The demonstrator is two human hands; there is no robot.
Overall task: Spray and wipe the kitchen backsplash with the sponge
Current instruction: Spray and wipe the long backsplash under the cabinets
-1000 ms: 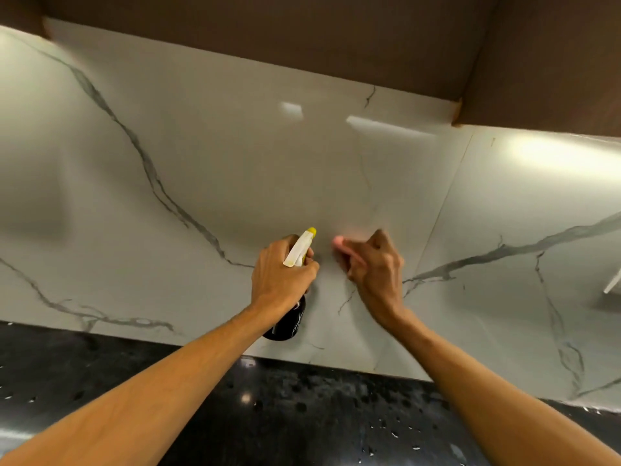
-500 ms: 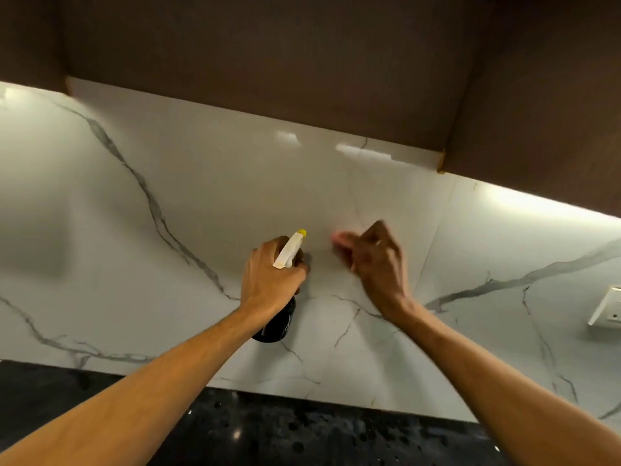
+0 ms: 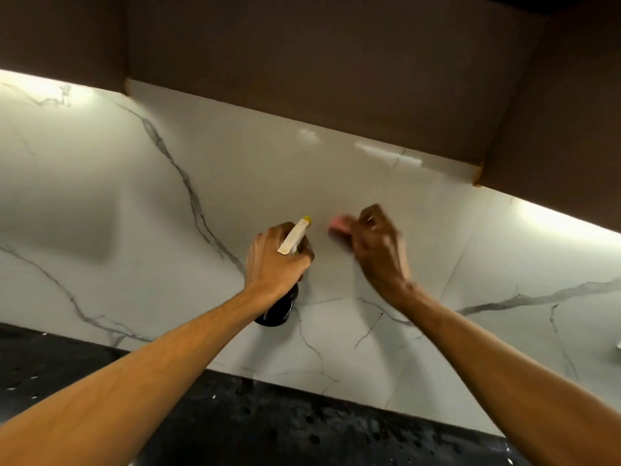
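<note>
Since 1 s ago both hands higher on marble backsplash [image 3: 235, 183]. Left hand [image 3: 274, 264] grips spray bottle [image 3: 279, 307], frame centre; right hand [image 3: 378, 253] pinches pink sponge [image 3: 337, 223] just right of it, on the marble, blurred. Wipe step; next likely a steady sweep across unwiped area.

Both forearms bare, stretched forward and up, converging. Left hand [image 3: 274, 260] fisted round the spray bottle [image 3: 279, 309], back of hand away from the wall. Right hand [image 3: 378, 250] slightly higher, blurred, fingers curled on the pink sponge [image 3: 337, 222]. Hands near, not touching.
</note>
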